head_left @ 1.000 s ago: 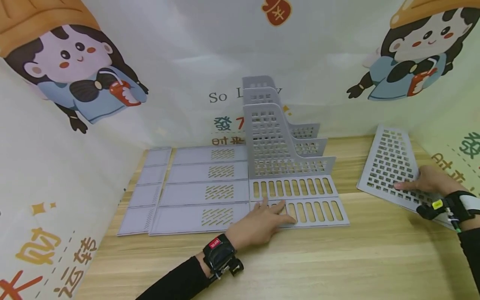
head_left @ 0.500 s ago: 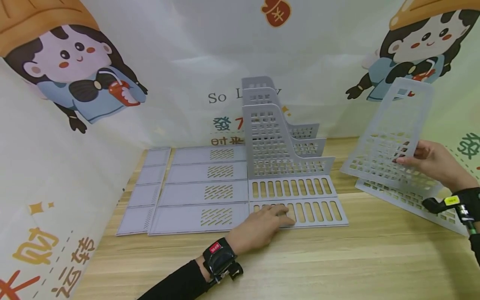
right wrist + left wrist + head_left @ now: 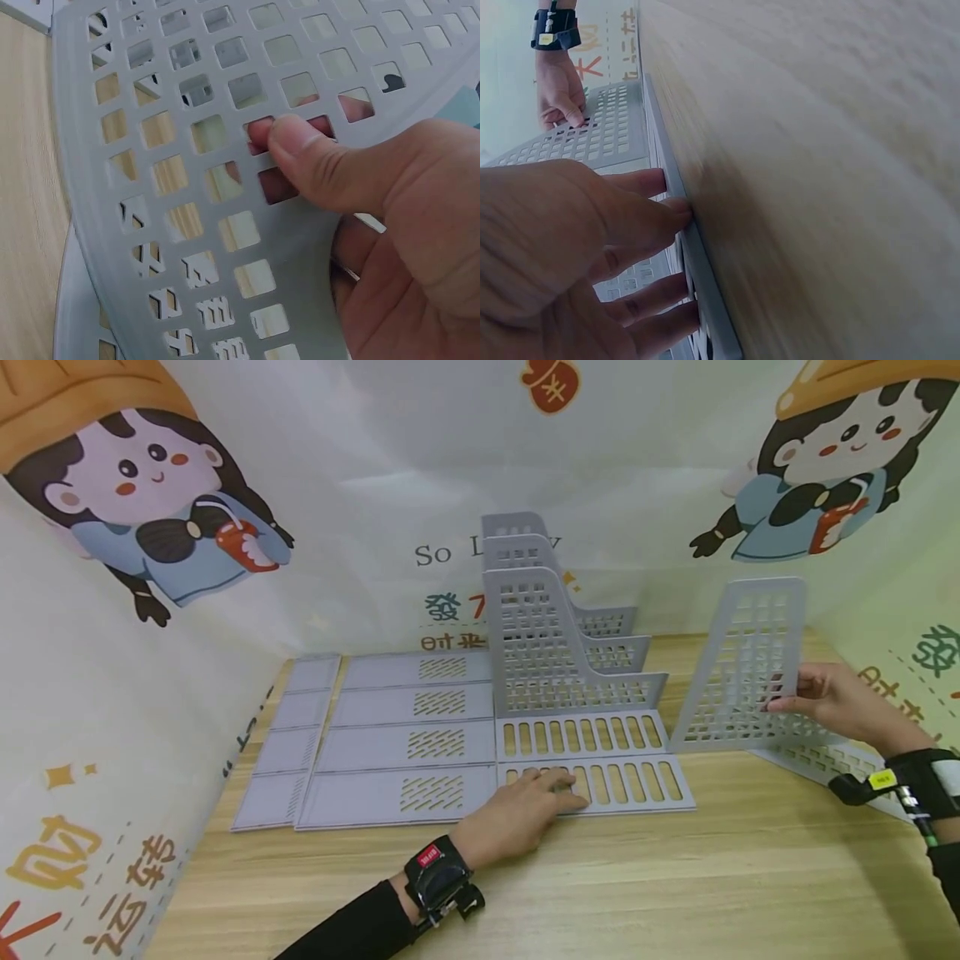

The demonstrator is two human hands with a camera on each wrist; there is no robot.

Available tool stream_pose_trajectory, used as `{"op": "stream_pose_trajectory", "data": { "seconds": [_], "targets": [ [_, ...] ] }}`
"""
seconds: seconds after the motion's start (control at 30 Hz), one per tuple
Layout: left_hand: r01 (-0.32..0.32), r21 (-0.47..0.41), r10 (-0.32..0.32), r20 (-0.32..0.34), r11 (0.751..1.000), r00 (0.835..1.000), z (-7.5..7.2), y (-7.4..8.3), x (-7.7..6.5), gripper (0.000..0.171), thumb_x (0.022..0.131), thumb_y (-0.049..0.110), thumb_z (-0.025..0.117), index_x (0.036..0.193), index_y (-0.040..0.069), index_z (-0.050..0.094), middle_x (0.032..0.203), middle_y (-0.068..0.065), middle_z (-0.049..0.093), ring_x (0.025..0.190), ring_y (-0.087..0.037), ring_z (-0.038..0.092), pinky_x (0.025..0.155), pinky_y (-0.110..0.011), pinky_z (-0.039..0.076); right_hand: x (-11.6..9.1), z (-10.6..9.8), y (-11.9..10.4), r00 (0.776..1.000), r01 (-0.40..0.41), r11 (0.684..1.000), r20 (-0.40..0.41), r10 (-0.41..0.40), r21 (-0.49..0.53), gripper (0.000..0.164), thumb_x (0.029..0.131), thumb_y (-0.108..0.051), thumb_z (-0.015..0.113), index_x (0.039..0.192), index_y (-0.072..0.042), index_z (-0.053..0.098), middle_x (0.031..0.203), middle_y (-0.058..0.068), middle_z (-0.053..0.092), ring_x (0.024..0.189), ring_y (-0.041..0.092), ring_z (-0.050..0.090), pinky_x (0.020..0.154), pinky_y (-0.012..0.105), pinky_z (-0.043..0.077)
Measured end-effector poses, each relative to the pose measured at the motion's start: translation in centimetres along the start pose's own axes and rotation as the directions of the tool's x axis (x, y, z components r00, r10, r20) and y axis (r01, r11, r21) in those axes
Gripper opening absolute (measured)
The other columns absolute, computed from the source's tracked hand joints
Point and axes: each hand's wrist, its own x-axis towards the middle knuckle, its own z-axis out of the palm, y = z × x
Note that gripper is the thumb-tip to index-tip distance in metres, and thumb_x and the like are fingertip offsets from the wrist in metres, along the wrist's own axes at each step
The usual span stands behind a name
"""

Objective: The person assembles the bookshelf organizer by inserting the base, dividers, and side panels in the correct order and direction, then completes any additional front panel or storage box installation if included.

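My right hand (image 3: 843, 702) pinches a grey perforated side panel (image 3: 750, 677) between thumb and fingers, holding it upright. The panel's lower left corner overlaps the slotted base's right edge in the head view. In the right wrist view the thumb (image 3: 322, 157) lies over the square holes, with fingertips showing behind them. My left hand (image 3: 517, 814) rests on the front of the flat grey base (image 3: 600, 757) with its oblong slots. The left wrist view shows the thumb at the base's front edge and the fingers over its top. Several matching panels (image 3: 540, 643) stand upright on the base behind.
Another perforated panel (image 3: 847, 764) lies flat on the wooden table (image 3: 600, 885) under the right hand. Left of the slotted part extend flat panels with slanted slits (image 3: 360, 743), and a narrower piece (image 3: 281, 752) beside them. A patterned backdrop (image 3: 360, 477) encloses the table.
My right hand has lifted one panel off the pile at right, turned it upright and brought it left and down toward the base. The left hand's fingers have drawn slightly together on the base.
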Motion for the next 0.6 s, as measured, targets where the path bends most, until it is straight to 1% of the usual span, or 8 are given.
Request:
{"op": "stream_pose_trajectory", "data": {
  "seconds": [0.07,0.17,0.23,0.3,0.37,0.43,0.53,0.6],
  "targets": [
    [0.001,-0.001,-0.001,0.000,1.000,1.000,0.1,0.0,0.1,0.049,0.098,0.002,0.064,0.141,0.025,0.063,0.149,-0.007,0.049,0.130,-0.031,0.050,0.098,-0.045,0.051,-0.1,0.1,-0.1,1.000,-0.013,0.999,-0.008,0.013,-0.049,0.032,0.084,0.022,0.068,0.115,0.013,0.067,0.100,0.006,0.075,0.084,0.004,0.069,0.067,0.017,0.053],
    [0.002,0.000,-0.002,-0.004,1.000,1.000,0.1,0.0,0.1,0.051,0.096,0.001,0.066,0.141,0.025,0.063,0.143,-0.009,0.051,0.124,-0.029,0.053,0.096,-0.040,0.052,-0.1,0.4,-0.5,0.999,-0.035,0.991,-0.008,0.034,-0.128,0.031,0.085,0.018,0.071,0.116,0.013,0.067,0.101,0.017,0.074,0.084,0.002,0.068,0.066,0.016,0.052],
    [0.000,0.002,0.000,-0.008,1.000,1.000,0.1,0.0,0.1,0.052,0.094,0.000,0.066,0.140,0.025,0.064,0.138,-0.008,0.054,0.119,-0.026,0.055,0.094,-0.037,0.052,0.0,0.7,-0.8,0.999,-0.045,0.989,0.004,0.046,-0.142,0.030,0.086,0.016,0.071,0.116,0.013,0.067,0.102,0.020,0.073,0.085,0.001,0.067,0.067,0.016,0.052],
    [-0.003,0.004,0.003,-0.012,1.000,1.000,0.2,0.0,0.0,0.053,0.094,-0.001,0.067,0.140,0.025,0.065,0.132,-0.007,0.056,0.115,-0.024,0.055,0.092,-0.033,0.053,0.2,1.2,-1.1,0.999,-0.037,0.993,0.025,0.040,-0.110,0.026,0.087,0.016,0.070,0.113,0.013,0.067,0.101,0.015,0.074,0.086,0.002,0.066,0.068,0.016,0.051],
    [-0.009,0.009,0.009,-0.014,1.000,1.000,0.2,0.0,0.0,0.054,0.092,-0.002,0.068,0.139,0.025,0.065,0.128,-0.004,0.057,0.113,-0.023,0.056,0.092,-0.032,0.052,0.5,1.9,-1.4,0.999,-0.017,0.997,0.049,0.021,-0.079,0.020,0.087,0.017,0.069,0.106,0.012,0.069,0.095,0.008,0.075,0.083,0.002,0.066,0.067,0.016,0.051],
    [-0.013,0.013,0.013,-0.013,1.000,1.000,0.1,0.0,0.1,0.054,0.091,-0.002,0.069,0.138,0.025,0.066,0.125,-0.003,0.058,0.111,-0.022,0.056,0.090,-0.031,0.052,1.1,2.9,-2.0,0.997,0.015,0.997,0.075,-0.010,-0.077,0.011,0.087,0.017,0.069,0.096,0.009,0.069,0.087,0.001,0.073,0.073,0.001,0.060,0.060,0.017,0.046],
    [-0.013,0.019,0.014,-0.011,1.000,1.000,0.0,0.0,0.2,0.055,0.090,-0.002,0.070,0.137,0.026,0.066,0.123,-0.001,0.058,0.110,-0.022,0.056,0.087,-0.030,0.053,2.4,5.1,-3.6,0.991,0.046,0.995,0.132,-0.033,-0.093,0.012,0.090,0.012,0.069,0.087,0.000,0.067,0.080,0.000,0.072,0.061,0.003,0.045,0.052,0.023,0.035],
    [-0.014,0.022,0.014,-0.007,1.000,1.000,0.0,0.1,0.3,0.055,0.090,-0.001,0.071,0.138,0.026,0.066,0.122,-0.001,0.058,0.111,-0.021,0.056,0.084,-0.030,0.054,3.7,6.9,-5.0,0.983,0.046,0.995,0.180,-0.030,-0.085,0.010,0.092,0.007,0.069,0.089,-0.003,0.068,0.082,0.002,0.073,0.062,0.003,0.044,0.054,0.025,0.035]
  ]
}}
